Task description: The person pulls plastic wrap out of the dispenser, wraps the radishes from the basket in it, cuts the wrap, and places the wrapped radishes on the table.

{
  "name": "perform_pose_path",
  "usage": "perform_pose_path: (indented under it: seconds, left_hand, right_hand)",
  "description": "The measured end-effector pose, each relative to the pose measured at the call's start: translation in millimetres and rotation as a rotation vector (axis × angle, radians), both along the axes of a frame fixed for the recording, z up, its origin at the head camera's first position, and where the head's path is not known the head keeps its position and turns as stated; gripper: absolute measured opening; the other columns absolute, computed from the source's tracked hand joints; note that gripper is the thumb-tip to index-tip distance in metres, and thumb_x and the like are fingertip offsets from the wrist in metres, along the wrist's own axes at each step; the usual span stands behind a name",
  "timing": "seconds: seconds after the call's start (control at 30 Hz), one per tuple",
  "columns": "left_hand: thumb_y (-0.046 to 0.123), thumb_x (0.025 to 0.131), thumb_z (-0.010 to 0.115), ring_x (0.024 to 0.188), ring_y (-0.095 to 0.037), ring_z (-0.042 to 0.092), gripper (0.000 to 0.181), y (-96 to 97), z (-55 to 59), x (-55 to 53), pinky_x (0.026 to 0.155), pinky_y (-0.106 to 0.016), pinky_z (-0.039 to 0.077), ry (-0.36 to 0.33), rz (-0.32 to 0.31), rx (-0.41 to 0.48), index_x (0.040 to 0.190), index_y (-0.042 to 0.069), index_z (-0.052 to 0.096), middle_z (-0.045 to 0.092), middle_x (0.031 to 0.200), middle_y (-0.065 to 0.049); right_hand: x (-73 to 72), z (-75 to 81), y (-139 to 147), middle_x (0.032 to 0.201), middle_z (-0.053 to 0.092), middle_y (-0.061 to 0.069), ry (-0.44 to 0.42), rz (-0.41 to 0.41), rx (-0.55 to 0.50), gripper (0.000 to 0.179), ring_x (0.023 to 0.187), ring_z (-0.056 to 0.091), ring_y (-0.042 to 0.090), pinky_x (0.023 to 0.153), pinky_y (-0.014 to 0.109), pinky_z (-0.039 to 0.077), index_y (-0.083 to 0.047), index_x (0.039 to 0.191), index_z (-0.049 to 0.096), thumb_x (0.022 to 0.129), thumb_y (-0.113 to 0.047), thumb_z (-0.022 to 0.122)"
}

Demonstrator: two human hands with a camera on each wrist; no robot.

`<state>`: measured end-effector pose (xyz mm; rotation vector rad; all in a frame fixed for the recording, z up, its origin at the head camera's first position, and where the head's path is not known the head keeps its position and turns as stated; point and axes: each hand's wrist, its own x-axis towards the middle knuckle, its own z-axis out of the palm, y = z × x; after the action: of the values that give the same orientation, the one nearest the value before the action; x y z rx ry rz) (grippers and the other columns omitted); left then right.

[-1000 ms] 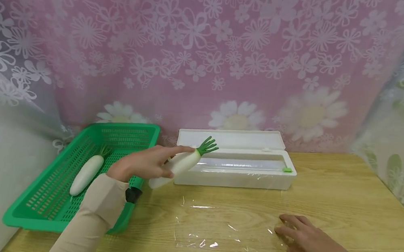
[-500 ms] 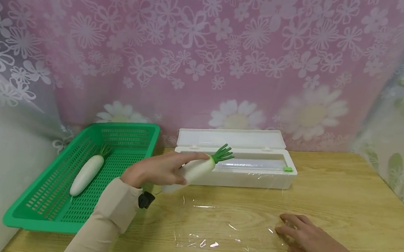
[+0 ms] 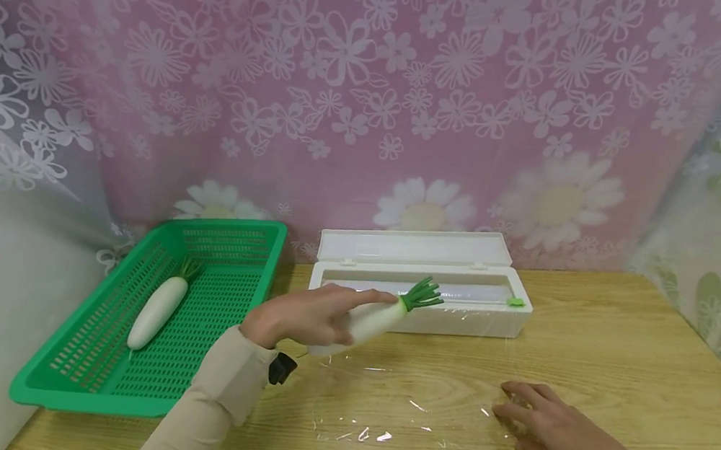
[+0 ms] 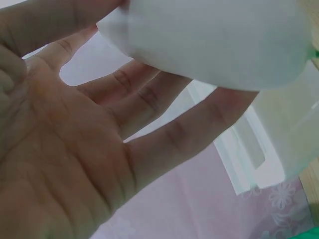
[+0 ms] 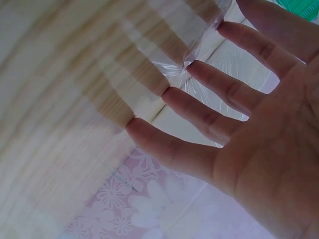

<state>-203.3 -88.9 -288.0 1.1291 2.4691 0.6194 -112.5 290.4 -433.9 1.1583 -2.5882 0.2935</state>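
Observation:
My left hand [image 3: 313,313] grips a white radish [image 3: 380,319] with a green leafy top, held tilted in the air before the long white box. In the left wrist view the thumb and fingers lie along the sides of the pale radish [image 4: 214,45]. Clear plastic wrap [image 3: 386,436] is spread over the table and shows mainly by its glints. At its right edge my right hand [image 3: 552,432] rests with its fingertips on the wrap. In the right wrist view those fingertips touch the creased film [image 5: 182,67], and the right hand [image 5: 234,119] is spread.
A green plastic basket [image 3: 24,395] stands at the left with another white radish [image 3: 158,313] inside. The white wrap box [image 3: 468,325] has its lid up at the back; a roll of film [image 3: 478,293] and a green cutter [image 3: 514,302] show. A patterned curtain hangs behind the wooden table [image 3: 617,337].
My left hand has carried the radish rightward and slightly down, from beside the basket to over the wrap's far left part. My right hand has stayed in place.

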Motion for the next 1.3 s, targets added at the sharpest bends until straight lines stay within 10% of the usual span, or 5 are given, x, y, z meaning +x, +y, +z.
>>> perform_pose_path:
  seconds: [0.97, 1.3]
  left_hand:
    - [-0.007, 0.086, 0.073, 0.109, -0.01, 0.053, 0.077, 44.5, -32.5, 5.1, 0.086, -0.023, 0.046, 0.02, -0.142, -0.034, 0.153, 0.023, 0.047, 0.049, 0.151, 0.002]
    - [-0.005, 0.086, 0.075, 0.091, -0.008, 0.054, 0.079, 58.0, -43.4, 8.5, 0.075, -0.019, 0.047, -0.004, -0.167, -0.071, 0.153, 0.028, 0.047, 0.057, 0.141, 0.001]
  right_hand:
    - [0.9, 2.6, 5.6, 0.123, 0.061, 0.016, -0.088, -0.051, 0.057, 0.048, 0.102, 0.059, 0.038, 0.058, 0.041, 0.053, -0.017, 0.116, 0.073, 0.071, -0.016, 0.09]
    - [1.4, 1.6, 9.3, 0.127, 0.06, 0.012, -0.044, -0.034, 0.067, 0.054, 0.106, 0.058, 0.032, 0.058, 0.032, 0.048, -0.021, 0.123, 0.071, 0.072, -0.019, 0.089]
